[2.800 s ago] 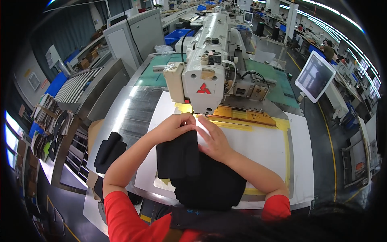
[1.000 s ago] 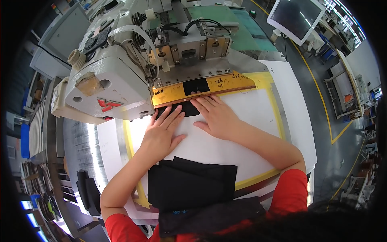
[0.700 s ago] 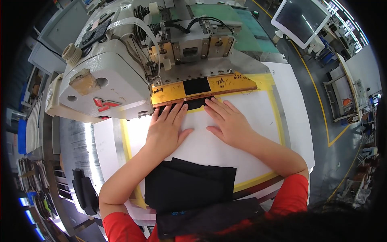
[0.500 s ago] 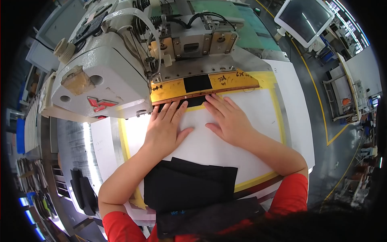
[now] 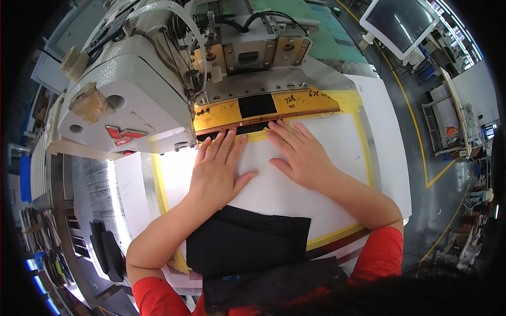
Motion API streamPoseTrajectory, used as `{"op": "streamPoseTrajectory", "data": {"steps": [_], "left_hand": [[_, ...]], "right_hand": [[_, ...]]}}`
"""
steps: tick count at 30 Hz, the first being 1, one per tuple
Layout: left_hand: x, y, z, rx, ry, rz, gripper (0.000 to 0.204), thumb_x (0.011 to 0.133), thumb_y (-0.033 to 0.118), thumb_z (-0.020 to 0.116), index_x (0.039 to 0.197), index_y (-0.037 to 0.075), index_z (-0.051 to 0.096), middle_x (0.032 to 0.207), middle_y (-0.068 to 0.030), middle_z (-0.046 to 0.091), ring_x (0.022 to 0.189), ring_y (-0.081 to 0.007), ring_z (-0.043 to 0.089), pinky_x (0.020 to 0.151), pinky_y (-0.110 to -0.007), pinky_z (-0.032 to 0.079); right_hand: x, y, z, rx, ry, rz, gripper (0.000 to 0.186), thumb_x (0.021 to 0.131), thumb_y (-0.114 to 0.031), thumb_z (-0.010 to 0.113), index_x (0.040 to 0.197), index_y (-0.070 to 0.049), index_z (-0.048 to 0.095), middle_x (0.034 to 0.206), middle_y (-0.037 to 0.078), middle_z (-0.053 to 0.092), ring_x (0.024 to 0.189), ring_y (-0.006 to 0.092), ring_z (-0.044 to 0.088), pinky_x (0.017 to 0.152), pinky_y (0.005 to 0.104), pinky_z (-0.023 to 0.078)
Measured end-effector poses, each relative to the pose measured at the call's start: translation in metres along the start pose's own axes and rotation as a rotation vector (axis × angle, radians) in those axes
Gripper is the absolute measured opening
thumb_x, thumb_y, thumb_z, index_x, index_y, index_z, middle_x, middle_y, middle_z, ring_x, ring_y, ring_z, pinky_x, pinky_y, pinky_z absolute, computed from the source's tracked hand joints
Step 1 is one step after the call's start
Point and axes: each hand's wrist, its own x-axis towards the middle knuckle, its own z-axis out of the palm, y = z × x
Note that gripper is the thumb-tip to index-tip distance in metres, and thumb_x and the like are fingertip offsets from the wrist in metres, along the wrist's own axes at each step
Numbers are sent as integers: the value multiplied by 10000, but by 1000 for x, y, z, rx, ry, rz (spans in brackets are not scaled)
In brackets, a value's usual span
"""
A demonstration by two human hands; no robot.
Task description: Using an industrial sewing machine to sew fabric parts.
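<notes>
My left hand [image 5: 217,163] lies open, fingertips against a black fabric strip [image 5: 253,128] along the front edge of the yellow clamp plate [image 5: 216,120], beside the white sewing machine head [image 5: 137,105]. My right hand [image 5: 298,155] lies open to its right, fingertips at the same edge, thumb on the white board [image 5: 279,200]. Part of the strip is hidden by the plate and my fingers. A dark piece also shows in the plate's middle opening [image 5: 256,105]. Folded black fabric pieces [image 5: 242,242] rest on the board near my body.
A monitor [image 5: 399,23] stands at upper right above a floor with yellow lines. A black fabric pile [image 5: 105,247] lies on the metal surface [image 5: 95,184] at left, beside a rack of piled pieces [image 5: 42,237]. A cart [image 5: 448,126] stands at far right.
Both hands moved from gripping a black fabric bundle to lying flat at the clamp plate, leaving folded pieces nearer my body. The view tilted down. Lately the strip has slid further under the plate.
</notes>
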Motion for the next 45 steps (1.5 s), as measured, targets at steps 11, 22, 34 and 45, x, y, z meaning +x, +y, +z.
{"op": "streamPoseTrajectory", "data": {"steps": [11, 22, 34, 45], "left_hand": [[-11, -3, -5, 36, 29, -36, 674, 816, 471, 633, 1325, 57, 479, 1363, -217, 453, 1237, -354, 461, 1025, -451, 346], [-16, -4, -10, -9, 47, -69, 643, 806, 471, 646, 1288, 63, 521, 1363, -206, 449, 1237, -353, 453, 1001, -441, 362], [-20, -3, -7, 60, 43, -88, 628, 796, 451, 664, 1297, 99, 523, 1348, -167, 466, 1240, -339, 458, 1001, -448, 359], [-17, -4, -7, 74, 53, -46, 624, 796, 449, 663, 1254, 42, 542, 1301, -212, 497, 1203, -361, 502, 1009, -455, 387]], "right_hand": [[0, -2, 0, -46, -8, -4, 538, 856, -302, 619, 1287, -7, 490, 1404, 150, 430, 1317, 291, 399, 1085, 457, 293], [1, -5, -2, -90, 27, 9, 549, 835, -281, 643, 1295, -24, 489, 1367, 132, 461, 1272, 279, 442, 1067, 455, 304], [-1, -6, -1, -28, 58, 20, 554, 829, -276, 653, 1277, 5, 486, 1321, 155, 480, 1228, 305, 477, 1042, 444, 348], [-2, -7, 2, -132, 82, -8, 537, 815, -285, 669, 1217, 38, 520, 1280, 178, 514, 1195, 314, 504, 1020, 424, 379]]}}
